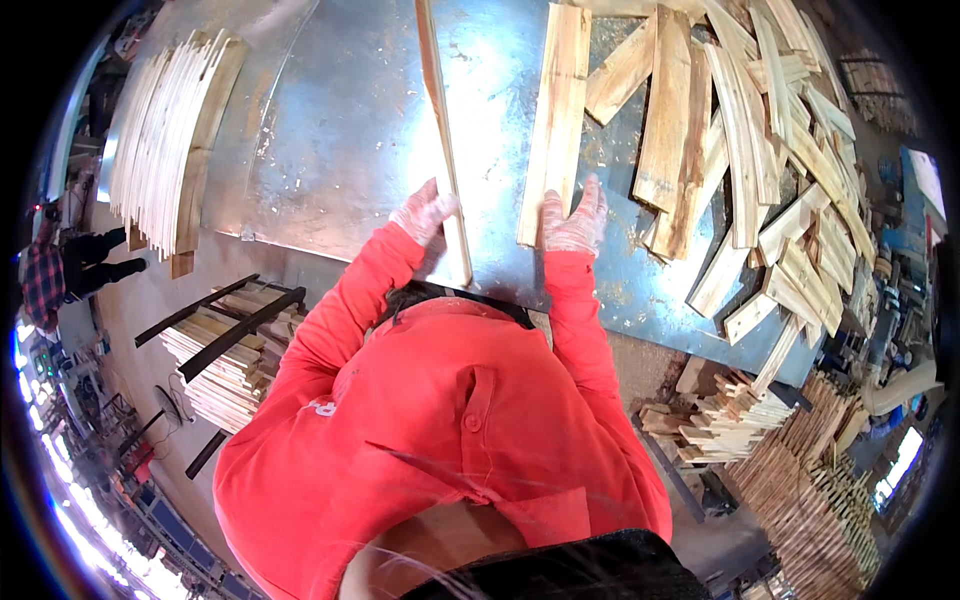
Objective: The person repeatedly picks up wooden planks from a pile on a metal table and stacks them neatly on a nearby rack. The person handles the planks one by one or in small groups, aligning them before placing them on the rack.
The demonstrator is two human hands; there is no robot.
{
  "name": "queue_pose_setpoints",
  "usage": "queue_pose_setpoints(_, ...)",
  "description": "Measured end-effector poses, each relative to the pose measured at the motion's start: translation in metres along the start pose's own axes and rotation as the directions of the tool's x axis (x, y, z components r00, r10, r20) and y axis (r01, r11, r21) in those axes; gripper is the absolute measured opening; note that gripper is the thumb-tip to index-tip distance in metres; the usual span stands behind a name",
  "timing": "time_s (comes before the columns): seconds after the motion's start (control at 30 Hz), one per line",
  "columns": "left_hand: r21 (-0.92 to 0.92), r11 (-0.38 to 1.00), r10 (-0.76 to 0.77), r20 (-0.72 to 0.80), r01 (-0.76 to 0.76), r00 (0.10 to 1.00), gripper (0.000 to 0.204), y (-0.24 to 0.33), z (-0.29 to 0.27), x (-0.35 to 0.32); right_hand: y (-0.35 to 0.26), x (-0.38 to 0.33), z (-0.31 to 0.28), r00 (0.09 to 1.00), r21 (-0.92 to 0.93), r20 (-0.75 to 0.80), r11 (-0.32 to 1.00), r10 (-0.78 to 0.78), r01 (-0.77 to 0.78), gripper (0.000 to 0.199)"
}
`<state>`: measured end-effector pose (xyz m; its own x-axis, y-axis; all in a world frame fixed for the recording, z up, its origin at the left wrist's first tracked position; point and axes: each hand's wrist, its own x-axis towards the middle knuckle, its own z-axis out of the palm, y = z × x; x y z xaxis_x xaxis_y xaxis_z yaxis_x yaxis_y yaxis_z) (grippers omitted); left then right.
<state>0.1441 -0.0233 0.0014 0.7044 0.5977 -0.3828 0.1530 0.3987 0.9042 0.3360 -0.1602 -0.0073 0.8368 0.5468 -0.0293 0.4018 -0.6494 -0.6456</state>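
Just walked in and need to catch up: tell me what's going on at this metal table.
A person in a red shirt stands at a metal table. The left hand rests against a narrow wooden strip standing on edge; the right hand touches the near end of a flat plank. A loose heap of planks lies right, a neat stack of slats left.

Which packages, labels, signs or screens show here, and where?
White print: on the red shirt, at the left sleeve by the chest; small, partly hidden.
Bright panel: far lower right edge beyond the stacked wood; a narrow white-blue strip, too blurred to tell if it is a screen.
No packages or signs visible.
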Motion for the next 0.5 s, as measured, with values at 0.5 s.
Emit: queue_pose_setpoints(0.5, 0.998, -0.065, 0.64, 0.053, -0.015, 0.767, 0.087, 0.098, -0.022, -0.039, -0.117, 0.02, -0.074, 0.696, -0.169, 0.715, 0.95, -0.065, 0.263, 0.055)
